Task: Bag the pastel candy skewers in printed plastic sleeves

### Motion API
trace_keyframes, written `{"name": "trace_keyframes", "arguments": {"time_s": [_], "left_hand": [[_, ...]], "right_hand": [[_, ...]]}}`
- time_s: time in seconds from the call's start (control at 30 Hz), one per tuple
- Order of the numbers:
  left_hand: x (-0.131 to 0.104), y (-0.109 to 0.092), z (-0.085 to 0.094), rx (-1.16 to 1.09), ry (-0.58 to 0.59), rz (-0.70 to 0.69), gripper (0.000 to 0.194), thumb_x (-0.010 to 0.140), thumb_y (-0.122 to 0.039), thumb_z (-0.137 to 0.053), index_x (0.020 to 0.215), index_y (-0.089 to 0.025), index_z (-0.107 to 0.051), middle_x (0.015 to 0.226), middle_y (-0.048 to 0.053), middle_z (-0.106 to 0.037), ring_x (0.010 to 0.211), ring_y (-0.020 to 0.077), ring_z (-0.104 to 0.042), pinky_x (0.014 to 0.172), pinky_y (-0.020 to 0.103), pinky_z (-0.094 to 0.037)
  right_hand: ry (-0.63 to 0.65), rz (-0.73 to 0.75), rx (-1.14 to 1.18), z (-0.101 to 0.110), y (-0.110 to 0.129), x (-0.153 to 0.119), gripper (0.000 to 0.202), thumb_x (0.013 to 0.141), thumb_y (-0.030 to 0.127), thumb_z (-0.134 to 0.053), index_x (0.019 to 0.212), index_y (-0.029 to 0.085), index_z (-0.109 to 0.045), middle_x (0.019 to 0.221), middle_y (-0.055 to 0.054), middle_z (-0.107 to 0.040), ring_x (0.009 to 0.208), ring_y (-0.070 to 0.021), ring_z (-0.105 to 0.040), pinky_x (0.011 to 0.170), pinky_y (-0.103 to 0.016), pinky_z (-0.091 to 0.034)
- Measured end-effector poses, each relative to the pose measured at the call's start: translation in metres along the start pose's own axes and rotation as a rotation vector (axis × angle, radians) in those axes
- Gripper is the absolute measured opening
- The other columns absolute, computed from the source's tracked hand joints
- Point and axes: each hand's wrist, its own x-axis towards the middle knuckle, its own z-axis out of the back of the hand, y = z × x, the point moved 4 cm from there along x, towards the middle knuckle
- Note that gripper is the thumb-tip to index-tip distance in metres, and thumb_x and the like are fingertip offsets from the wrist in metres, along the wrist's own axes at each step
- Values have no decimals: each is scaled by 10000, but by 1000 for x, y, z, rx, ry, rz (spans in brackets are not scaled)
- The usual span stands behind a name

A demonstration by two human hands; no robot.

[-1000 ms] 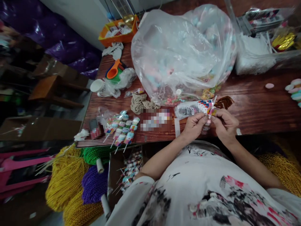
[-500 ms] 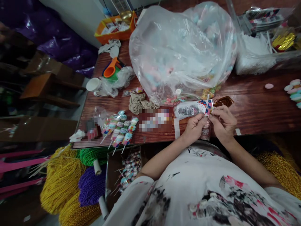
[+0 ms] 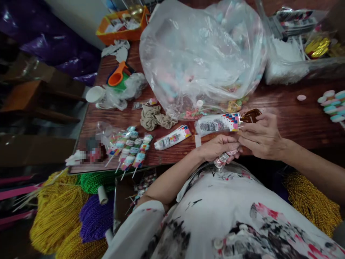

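Note:
My left hand is closed around a marshmallow skewer in a clear printed bag, tilted with its lower end toward my shirt. My right hand is close against the left, fingers bent near the top of the skewer. Whatever its fingertips pinch is too small or hidden to make out. Just beyond them lies a bundle of shiny brown strips, partly behind the right fingers. A stack of flat printed clear bags lies in front of both hands.
A large clear bag of marshmallows fills the table's back. Wrapped skewers, a second bag stack and a beige cloth lie left. Unwrapped marshmallow skewers lie right. Yellow bead strands hang below the table edge.
My hands were pinching together at the skewer's top, stick pointing up. The skewer now tilts over in my left hand, and my right hand has shifted toward the brown strips. The view has moved slightly right.

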Motion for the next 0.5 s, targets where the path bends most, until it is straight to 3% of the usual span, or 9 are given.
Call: {"name": "trace_keyframes", "arguments": {"time_s": [0.07, 0.17, 0.27, 0.33, 0.4, 0.5], "left_hand": [[0, -3, 1, 276, -46, -67, 414, 879, -534, -572, 789, -130, -579, 642, -8, -540, 520, 68, -462, 500, 201, -371], [1, -12, 1, 821, -190, -253, 313, 935, -313, -457, 670, -155, -511, 659, -1, -505, 621, 100, -462, 634, 244, -413], [4, -15, 2, 1040, -298, -322, 233, 865, -195, -457, 640, -161, -504, 681, 15, -522, 673, 120, -481, 705, 270, -428], [6, -10, 7, 852, -309, -244, 245, 843, -221, -461, 606, -164, -494, 622, 1, -503, 617, 107, -473, 649, 248, -420], [7, -2, 13, 501, -283, -104, 255, 825, -302, -496, 612, -162, -514, 589, -9, -512, 538, 87, -468, 563, 224, -406], [5, 11, 10, 75, -143, 119, 299, 746, -438, -628, 689, -148, -584, 619, 7, -587, 460, 80, -495, 459, 212, -382]], "right_hand": [[165, -110, 40, -8, -1, 1, 183, 889, 115, -508, 783, 203, -629, 815, 3, -714, 964, -190, -578, 945, -477, -246], [364, -265, 170, -22, -4, -2, 192, 872, 116, -512, 730, 191, -617, 784, -9, -699, 897, -194, -559, 898, -454, -257], [379, -376, 227, -24, -3, -5, 198, 909, 164, -514, 784, 205, -663, 866, -14, -730, 903, -196, -579, 850, -419, -277], [244, -413, 105, -15, 2, -6, 185, 912, 155, -522, 934, 225, -692, 1035, -22, -744, 1033, -227, -589, 901, -448, -270], [83, -377, -36, -3, 14, -10, 253, 897, 156, -562, 1097, 260, -677, 1202, -17, -712, 1171, -261, -556, 980, -504, -237], [-50, -238, -89, 4, 33, -22, 296, 873, 166, -613, 1135, 292, -667, 1227, 12, -706, 1206, -249, -552, 1031, -527, -229]]}}
